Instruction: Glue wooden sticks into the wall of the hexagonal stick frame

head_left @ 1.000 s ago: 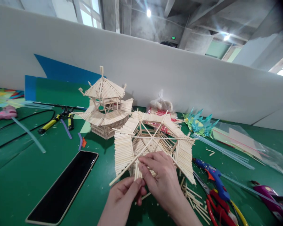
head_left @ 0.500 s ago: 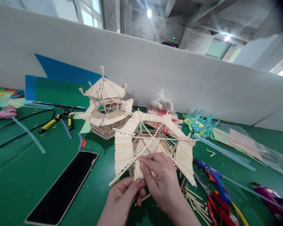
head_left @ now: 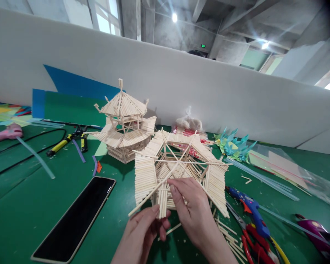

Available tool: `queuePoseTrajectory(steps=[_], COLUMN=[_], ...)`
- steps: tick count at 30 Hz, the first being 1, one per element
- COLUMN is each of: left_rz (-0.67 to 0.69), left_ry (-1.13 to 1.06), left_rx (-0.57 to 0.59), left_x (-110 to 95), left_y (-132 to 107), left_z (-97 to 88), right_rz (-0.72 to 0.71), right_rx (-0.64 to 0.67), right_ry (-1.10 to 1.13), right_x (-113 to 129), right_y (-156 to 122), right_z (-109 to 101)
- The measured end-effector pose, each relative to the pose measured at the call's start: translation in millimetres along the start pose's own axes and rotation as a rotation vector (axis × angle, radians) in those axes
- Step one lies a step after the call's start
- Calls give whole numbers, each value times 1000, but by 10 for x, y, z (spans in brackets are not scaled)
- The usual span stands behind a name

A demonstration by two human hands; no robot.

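Observation:
A hexagonal roof frame of thin wooden sticks (head_left: pixel 178 165) lies on the green table (head_left: pixel 30 190), open side up. My right hand (head_left: pixel 192 209) rests on its near panel, fingers curled and pinching the sticks there. Just below that edge, my left hand (head_left: pixel 144 231) pinches the lower ends of the same row of sticks (head_left: pixel 162 200). Behind the frame stands a finished stick pagoda (head_left: pixel 123 121).
A black phone (head_left: pixel 77 218) lies at the left. Loose sticks (head_left: pixel 228 236), a blue glue gun (head_left: pixel 250 209) and red-handled scissors (head_left: pixel 253 244) sit at the right. Yellow-handled pliers (head_left: pixel 63 143), cables, glue rods, folded paper pieces (head_left: pixel 233 145) and plastic bags lie farther back, before a white wall.
My left hand has slid slightly down and right along the near panel, its fingers loosening a little. My right hand has stayed on the sticks. The view has shifted slightly.

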State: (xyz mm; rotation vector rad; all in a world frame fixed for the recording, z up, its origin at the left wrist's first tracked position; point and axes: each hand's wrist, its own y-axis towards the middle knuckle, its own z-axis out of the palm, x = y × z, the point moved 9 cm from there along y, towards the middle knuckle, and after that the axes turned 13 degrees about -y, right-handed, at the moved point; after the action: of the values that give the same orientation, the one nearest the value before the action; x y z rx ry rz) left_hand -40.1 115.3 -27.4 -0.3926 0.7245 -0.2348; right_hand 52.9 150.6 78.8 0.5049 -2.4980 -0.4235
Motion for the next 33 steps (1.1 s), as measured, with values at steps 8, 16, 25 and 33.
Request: queuePoseTrajectory(steps=[8,16,25,33], left_rz=[42,88,83,61], left_ry=[90,154,148,106], left_rx=[-55,-71,-72,-55], left_x=[-54,-74,-66,-64], left_y=[-51,-11,6,-52], left_z=[37,26,21,19], right_rz=[-1,8,7,-11], right_rx=[7,-2,-6,-25], right_ry=[5,1,3,-13], right_x=[-1,-5,-9,20], right_y=[-1,-15,-17,-16], right_z=[8,9,12,-32])
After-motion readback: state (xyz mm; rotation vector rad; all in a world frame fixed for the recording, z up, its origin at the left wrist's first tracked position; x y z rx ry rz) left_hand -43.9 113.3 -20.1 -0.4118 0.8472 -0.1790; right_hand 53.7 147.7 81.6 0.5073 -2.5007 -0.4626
